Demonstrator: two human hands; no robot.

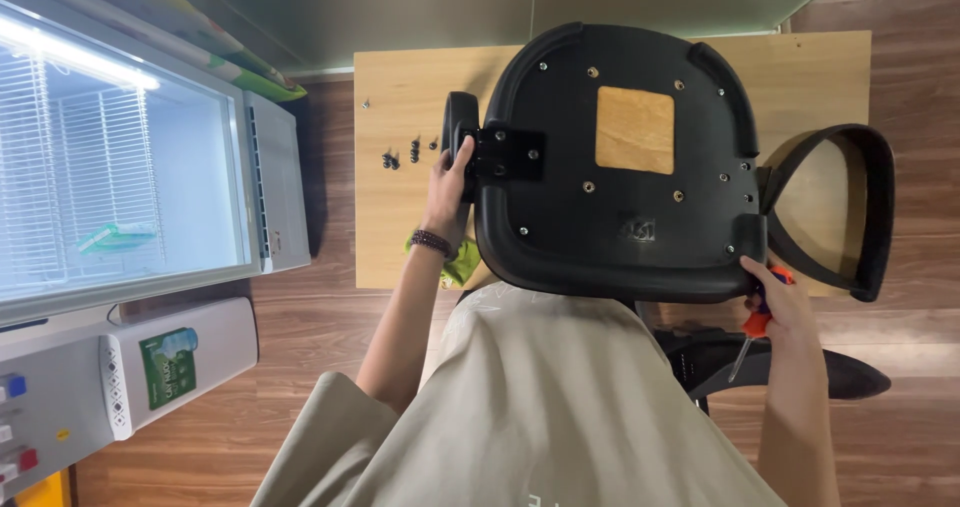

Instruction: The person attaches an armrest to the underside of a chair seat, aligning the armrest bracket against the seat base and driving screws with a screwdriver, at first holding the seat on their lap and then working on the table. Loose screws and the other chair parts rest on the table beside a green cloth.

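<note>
A black chair seat (pixel 620 167) lies upside down on a wooden table (pixel 400 117), its underside showing a square wooden patch and several screw holes. My left hand (pixel 450 182) grips the left armrest (pixel 460 142) at its black mounting bracket (pixel 510 154). My right hand (pixel 780 297) rests at the seat's near right corner and holds an orange-handled screwdriver (pixel 755 329), its shaft pointing down. The right armrest (pixel 850 207) loops off the seat's right side. Several dark screws (pixel 400 154) lie on the table just left of my left hand.
A glass-door cooler (pixel 120 157) and a white appliance (pixel 130 377) stand at the left. A green item (pixel 460 267) lies at the table's near edge. A black chair part (pixel 790 367) sits on the wooden floor at the right.
</note>
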